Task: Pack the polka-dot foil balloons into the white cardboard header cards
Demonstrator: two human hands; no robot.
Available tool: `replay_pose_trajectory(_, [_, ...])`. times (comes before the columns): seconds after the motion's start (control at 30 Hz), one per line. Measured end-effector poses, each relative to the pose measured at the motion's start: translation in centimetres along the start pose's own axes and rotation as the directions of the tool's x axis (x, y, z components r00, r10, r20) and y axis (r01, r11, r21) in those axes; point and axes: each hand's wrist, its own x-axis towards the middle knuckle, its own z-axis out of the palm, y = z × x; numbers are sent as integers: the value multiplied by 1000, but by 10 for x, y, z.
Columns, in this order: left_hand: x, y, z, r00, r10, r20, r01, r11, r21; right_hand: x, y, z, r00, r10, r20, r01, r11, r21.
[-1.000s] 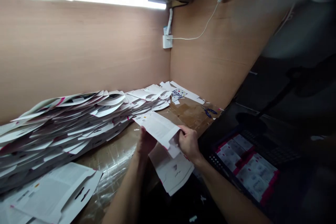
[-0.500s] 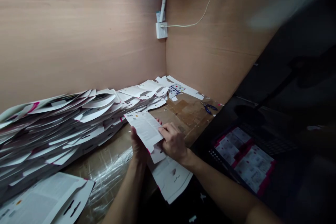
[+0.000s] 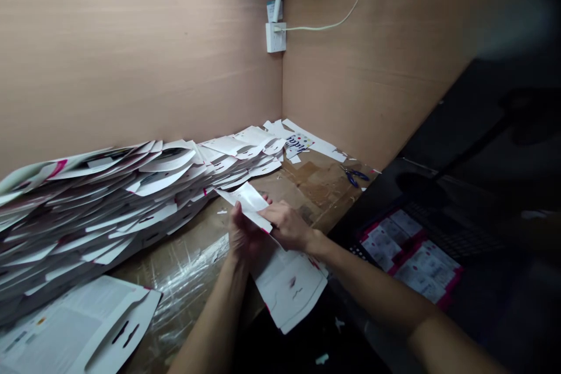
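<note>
A white printed card package (image 3: 249, 198) with pink edging is held over the table's front edge, tilted away from me. My left hand (image 3: 243, 236) is closed round it, thumb on the near left side and fingertips showing at the far edge. My right hand (image 3: 287, 225) pinches its right-hand end, with fingers curled over the card; the fingertips are partly hidden. Just below my hands lie more white card packages (image 3: 291, 292), overlapping, with cut lines at the hang-hole end. What supports them is hidden.
A long heap of white card packages (image 3: 131, 198) runs along the back wall. More packages (image 3: 83, 324) lie front left. Blue-handled pliers (image 3: 354, 176) and paper scraps (image 3: 295, 143) are at the far corner. A dark crate (image 3: 412, 257) with pink-and-white packs stands lower right.
The held package has tipped, its printed face now foreshortened. My right hand has closed further over its lower end. The camera view has shifted slightly down.
</note>
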Motion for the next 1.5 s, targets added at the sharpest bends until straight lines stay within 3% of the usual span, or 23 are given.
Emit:
replay_pose_trajectory(0.07, [4, 8, -2, 998, 63, -26, -64, 997, -36, 17, 21, -24, 995, 23, 99, -39, 986, 162])
replay_pose_trajectory(0.1, [5, 13, -4, 997, 72, -12, -72, 996, -57, 29, 33, -42, 990, 104, 91, -120, 975, 190])
replay_pose_trajectory(0.13, [6, 17, -5, 998, 64, 17, -63, 995, -75, 43, 46, -61, 975, 220, 34, -223, 958, 181])
replay_pose_trajectory(0.2, [4, 26, -9, 995, 37, 93, -28, 995, -99, 76, 67, -100, 885, 432, -173, -416, 901, 123])
replay_pose_trajectory(0.23, [3, 29, -10, 992, 26, 127, -13, 995, -102, 92, 73, -116, 836, 479, -266, -470, 877, 101])
replay_pose_trajectory(0.3, [0, 34, -12, 985, 17, 170, 1, 995, -104, 115, 73, -133, 792, 491, -363, -499, 863, 78])
replay_pose_trajectory(0.37, [0, 37, -15, 984, 12, 179, 7, 994, -110, 117, 54, -125, 815, 442, -374, -450, 890, 71])
replay_pose_trajectory(0.43, [2, 40, -19, 987, 36, 160, -18, 993, -114, 94, 22, -98, 917, 287, -278, -280, 958, 66])
replay_pose_trajectory(0.47, [3, 41, -20, 988, 55, 145, -39, 993, -111, 75, 5, -81, 973, 158, -169, -146, 986, 78])
replay_pose_trajectory(0.5, [4, 41, -22, 989, 73, 132, -59, 993, -106, 53, -12, -63, 995, 45, -92, -38, 996, 76])
replay_pose_trajectory(0.53, [5, 42, -23, 989, 88, 120, -76, 992, -103, 32, -27, -46, 995, -41, -93, 45, 998, 38])
replay_pose_trajectory(0.6, [6, 41, -23, 990, 95, 104, -84, 991, -102, -4, -47, -18, 988, -108, -112, 99, 991, -85])
replay_pose_trajectory(0.73, [3, 33, -18, 995, 57, 85, -48, 994, -97, -28, -56, 14, 995, -9, -96, -15, 970, -243])
replay_pose_trajectory(0.9, [-4, 27, -10, 994, -71, 78, 76, 995, -70, -24, -56, 23, 989, 117, -94, -142, 929, -342])
replay_pose_trajectory(1.03, [-5, 27, -8, 997, -38, 71, 44, 996, -83, -27, -62, 25, 981, 173, -91, -195, 885, -422])
replay_pose_trajectory(1.2, [-1, 22, -7, 996, 82, 40, -78, 992, -98, -24, -63, 26, 989, 139, -45, -146, 920, -365])
replay_pose_trajectory(1.3, [0, 17, -7, 995, 92, 48, -87, 992, -96, -15, -57, 27, 995, 97, -17, -97, 932, -349])
replay_pose_trajectory(1.4, [0, 14, -7, 995, 65, 71, -59, 995, -86, -6, -48, 24, 996, -24, 86, 51, 944, -326])
replay_pose_trajectory(1.5, [1, 15, -8, 996, 69, 64, -63, 995, -83, 1, -38, 6, 979, -59, 195, 100, 972, -212])
